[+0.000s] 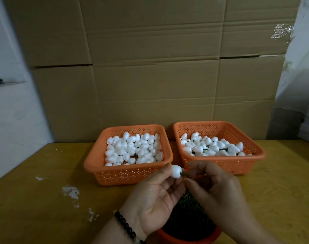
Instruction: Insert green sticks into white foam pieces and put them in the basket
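Left hand (155,196) palm-up, its grip pinching a white foam piece (176,171) at the fingertips. Right hand (213,187) just beside it, its grip clenched on a green stick (185,173) — only a short stub shows between the fingers and the foam. The stick tip meets the dark hole in the foam's right end; how deep it sits is hard to tell from this angle.

Just behind the left grip: an orange basket (131,173) full of plain foam pieces, its front rim right by the held foam. Behind the right grip: a second orange basket (241,166), holding foam pieces with green sticks poking out between them. The two baskets sit side by side, apart, on the yellow bench (44,199).

Below both grips, near the bottom edge — a round orange tub (169,237) packed with dark green sticks, partly hidden by the hands. A black bead bracelet (125,226) on the left wrist. White scuff marks on the bench, left of the left grip. Cardboard sheets (150,67) stand behind the baskets.
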